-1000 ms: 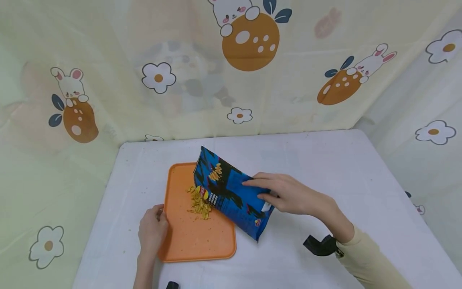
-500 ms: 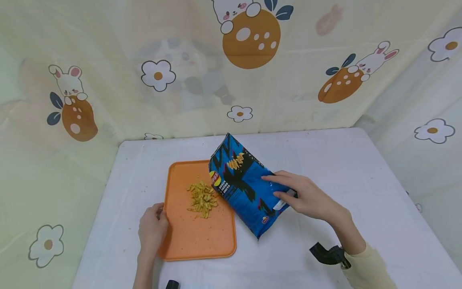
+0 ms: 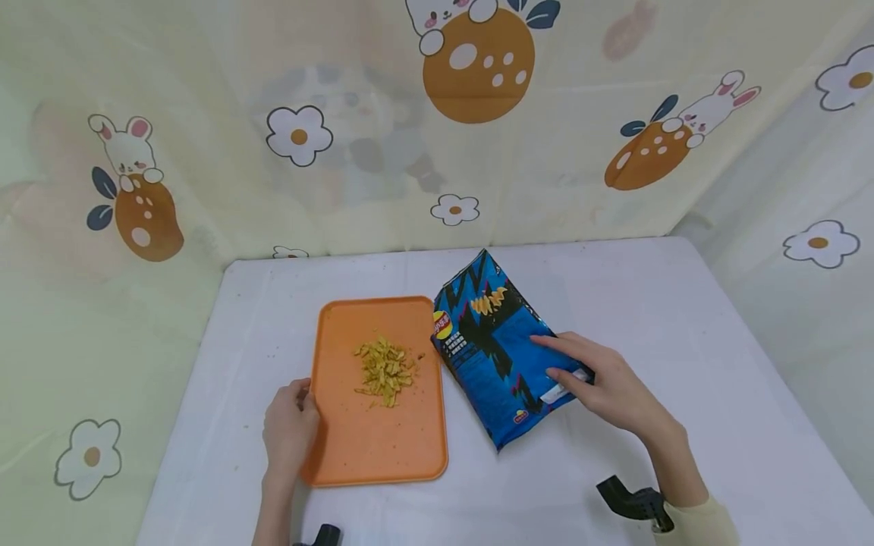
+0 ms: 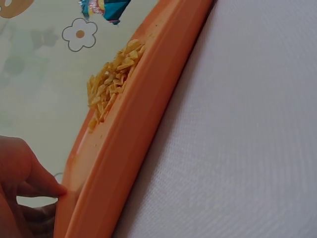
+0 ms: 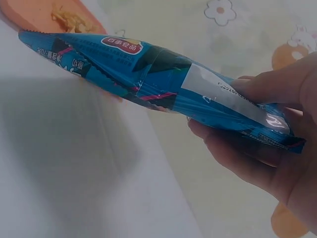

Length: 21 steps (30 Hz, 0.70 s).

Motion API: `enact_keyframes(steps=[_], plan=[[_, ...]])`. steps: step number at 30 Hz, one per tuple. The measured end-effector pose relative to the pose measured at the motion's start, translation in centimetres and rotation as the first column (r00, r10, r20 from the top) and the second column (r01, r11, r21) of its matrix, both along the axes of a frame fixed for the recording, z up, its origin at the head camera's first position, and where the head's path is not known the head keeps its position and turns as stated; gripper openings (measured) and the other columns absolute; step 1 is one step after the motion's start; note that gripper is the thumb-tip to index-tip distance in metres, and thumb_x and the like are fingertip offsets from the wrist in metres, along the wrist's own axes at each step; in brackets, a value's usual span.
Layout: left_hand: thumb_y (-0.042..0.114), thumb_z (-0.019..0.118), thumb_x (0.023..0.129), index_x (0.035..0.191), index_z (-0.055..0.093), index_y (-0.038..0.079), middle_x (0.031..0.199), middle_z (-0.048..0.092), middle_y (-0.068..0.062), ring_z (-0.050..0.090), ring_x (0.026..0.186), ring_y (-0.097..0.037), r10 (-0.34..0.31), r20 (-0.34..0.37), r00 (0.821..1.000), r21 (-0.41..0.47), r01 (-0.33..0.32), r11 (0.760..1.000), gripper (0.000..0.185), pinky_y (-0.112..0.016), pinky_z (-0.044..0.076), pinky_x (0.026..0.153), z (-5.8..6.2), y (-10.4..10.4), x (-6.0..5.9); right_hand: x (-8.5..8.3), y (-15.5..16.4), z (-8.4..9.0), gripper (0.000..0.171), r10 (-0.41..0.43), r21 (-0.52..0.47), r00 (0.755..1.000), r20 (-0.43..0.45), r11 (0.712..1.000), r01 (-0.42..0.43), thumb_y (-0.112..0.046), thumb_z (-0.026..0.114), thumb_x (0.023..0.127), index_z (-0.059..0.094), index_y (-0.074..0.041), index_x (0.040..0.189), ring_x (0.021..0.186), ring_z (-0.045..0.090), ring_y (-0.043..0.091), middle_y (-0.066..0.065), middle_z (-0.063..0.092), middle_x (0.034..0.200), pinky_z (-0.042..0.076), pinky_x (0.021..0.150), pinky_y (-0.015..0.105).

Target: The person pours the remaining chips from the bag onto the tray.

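A blue chip bag (image 3: pixel 505 356) is gripped at its right end by my right hand (image 3: pixel 608 383), thumb on one face and fingers on the other in the right wrist view. The bag tilts, its upper left corner close beside the right rim of an orange tray (image 3: pixel 375 462). In the tray's middle lies a heap of yellow chip pieces (image 3: pixel 385 371), with a few crumbs around it. At the tray's left edge, my left hand (image 3: pixel 290 428) pinches the rim; the left wrist view shows its fingertips (image 4: pixel 59 191) right on the orange edge.
Both things are over a white-covered table (image 3: pixel 649 303). A cream curtain (image 3: pixel 369 205) with rabbit and flower prints stands behind and at the sides. A black wrist mount (image 3: pixel 635 500) shows below my right forearm, and another black piece (image 3: pixel 328 535) sits near my left wrist.
My right hand has moved the chip bag to the right, off the tray, uncovering the heap of chip pieces. My left hand has stayed at the tray's left rim.
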<state>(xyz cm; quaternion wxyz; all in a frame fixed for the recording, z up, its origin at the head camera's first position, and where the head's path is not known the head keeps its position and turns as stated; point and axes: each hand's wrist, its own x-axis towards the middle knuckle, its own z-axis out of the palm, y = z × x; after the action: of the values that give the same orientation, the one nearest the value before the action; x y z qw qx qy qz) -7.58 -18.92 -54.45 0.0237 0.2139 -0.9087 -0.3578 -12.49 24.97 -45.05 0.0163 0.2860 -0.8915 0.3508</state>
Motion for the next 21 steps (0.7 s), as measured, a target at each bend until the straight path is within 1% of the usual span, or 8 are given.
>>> enact_keyframes(steps=[6, 10, 13, 15, 17, 19, 21], plan=[[0.006, 0.051, 0.102, 0.134, 0.061, -0.005, 0.114, 0.065, -0.024, 0.063, 0.096, -0.035, 0.003, 0.010, 1.000, -0.003, -0.003, 1.000, 0.035, -0.050, 0.054, 0.078, 0.1, 0.1, 0.0, 0.9, 1.5, -0.9, 0.052, -0.061, 0.003, 0.998, -0.003, 0.998, 0.061, -0.001, 0.071, 0.094, 0.061, -0.014, 0.143, 0.099, 0.061, 0.004, 0.001, 0.069, 0.125, 0.050, 0.086, 0.015], [0.005, 0.051, 0.102, 0.134, 0.061, -0.005, 0.114, 0.065, -0.024, 0.064, 0.096, -0.035, 0.006, 0.014, 1.000, -0.004, -0.006, 1.000, 0.036, -0.050, 0.053, 0.079, 0.0, 0.2, 0.1, 1.4, 2.4, -1.0, 0.052, -0.111, 0.017, 0.994, -0.004, 0.994, 0.111, -0.003, 0.071, 0.094, 0.060, -0.015, 0.143, 0.105, 0.059, -0.003, 0.004, 0.068, 0.127, 0.045, 0.090, 0.007], [0.005, 0.051, 0.101, 0.134, 0.061, -0.005, 0.113, 0.065, -0.024, 0.064, 0.096, -0.035, 0.004, 0.016, 1.000, -0.002, -0.004, 1.000, 0.036, -0.050, 0.053, 0.079, 0.1, 0.2, 0.1, 1.7, 3.0, -0.8, 0.053, -0.151, 0.030, 0.989, -0.007, 0.988, 0.151, -0.003, 0.072, 0.094, 0.060, -0.015, 0.144, 0.110, 0.055, -0.010, 0.007, 0.068, 0.129, 0.040, 0.092, 0.004], [0.005, 0.051, 0.101, 0.134, 0.061, -0.005, 0.113, 0.065, -0.024, 0.064, 0.096, -0.035, 0.002, 0.014, 1.000, -0.002, -0.002, 1.000, 0.036, -0.050, 0.053, 0.079, 0.1, 0.1, 0.1, 1.8, 3.4, -0.7, 0.053, -0.173, 0.042, 0.985, -0.012, 0.984, 0.173, -0.004, 0.072, 0.094, 0.060, -0.015, 0.144, 0.112, 0.054, -0.011, 0.009, 0.068, 0.130, 0.038, 0.092, 0.002], [0.005, 0.051, 0.101, 0.134, 0.061, -0.004, 0.113, 0.065, -0.023, 0.064, 0.096, -0.035, 0.002, 0.010, 1.000, -0.003, -0.002, 1.000, 0.035, -0.050, 0.053, 0.078, 0.1, 0.1, 0.0, 1.9, 3.7, -0.5, 0.053, -0.189, 0.055, 0.982, -0.013, 0.980, 0.189, -0.004, 0.072, 0.094, 0.060, -0.015, 0.144, 0.114, 0.058, -0.003, 0.011, 0.067, 0.131, 0.035, 0.093, 0.001], [0.005, 0.051, 0.102, 0.134, 0.062, -0.004, 0.113, 0.065, -0.023, 0.064, 0.096, -0.035, 0.003, 0.007, 1.000, -0.005, -0.003, 1.000, 0.035, -0.050, 0.054, 0.079, 0.1, 0.1, 0.0, 2.0, 4.0, -0.3, 0.053, -0.202, 0.071, 0.979, -0.014, 0.977, 0.202, -0.004, 0.073, 0.094, 0.059, -0.015, 0.144, 0.115, 0.062, 0.011, 0.012, 0.067, 0.131, 0.033, 0.093, 0.000], [0.005, 0.051, 0.102, 0.133, 0.062, -0.005, 0.113, 0.065, -0.024, 0.064, 0.095, -0.035, 0.003, 0.005, 1.000, -0.005, -0.003, 1.000, 0.035, -0.050, 0.054, 0.079, 0.1, 0.1, 0.0, 2.1, 4.3, -0.1, 0.054, -0.212, 0.088, 0.977, -0.019, 0.973, 0.213, -0.005, 0.073, 0.094, 0.059, -0.015, 0.144, 0.115, 0.063, 0.025, 0.014, 0.066, 0.133, 0.031, 0.093, -0.001]])
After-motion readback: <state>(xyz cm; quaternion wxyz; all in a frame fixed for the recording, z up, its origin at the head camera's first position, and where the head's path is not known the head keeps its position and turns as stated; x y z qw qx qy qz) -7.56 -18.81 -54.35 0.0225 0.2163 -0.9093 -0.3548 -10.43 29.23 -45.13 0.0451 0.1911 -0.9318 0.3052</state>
